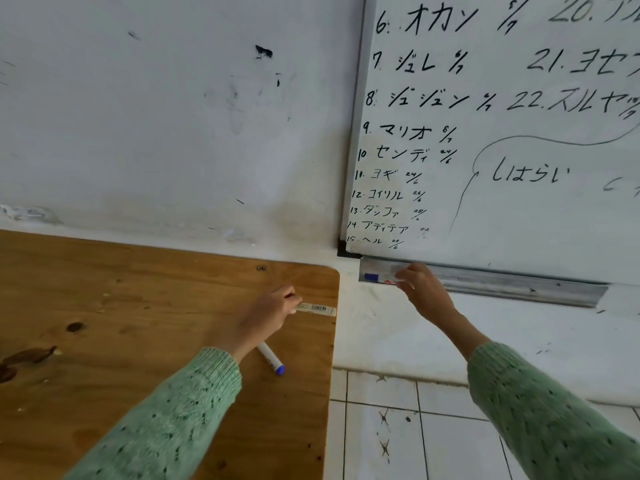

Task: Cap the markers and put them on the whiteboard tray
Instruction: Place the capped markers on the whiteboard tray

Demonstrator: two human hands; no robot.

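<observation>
A blue-capped marker (379, 278) lies at the left end of the metal whiteboard tray (502, 284), and my right hand (420, 285) holds its right end with closed fingers. On the wooden table (138, 306), my left hand (273, 313) pinches one end of a second white marker (317, 309) that has a barcode label and lies near the table's right edge. A third marker (272, 358), white with a blue cap, rests on the table just under my left wrist.
The whiteboard (502, 133) with black writing hangs above the tray. A gap of white wall and tiled floor (398, 427) separates the table from the board. Dark stains mark the table's left side.
</observation>
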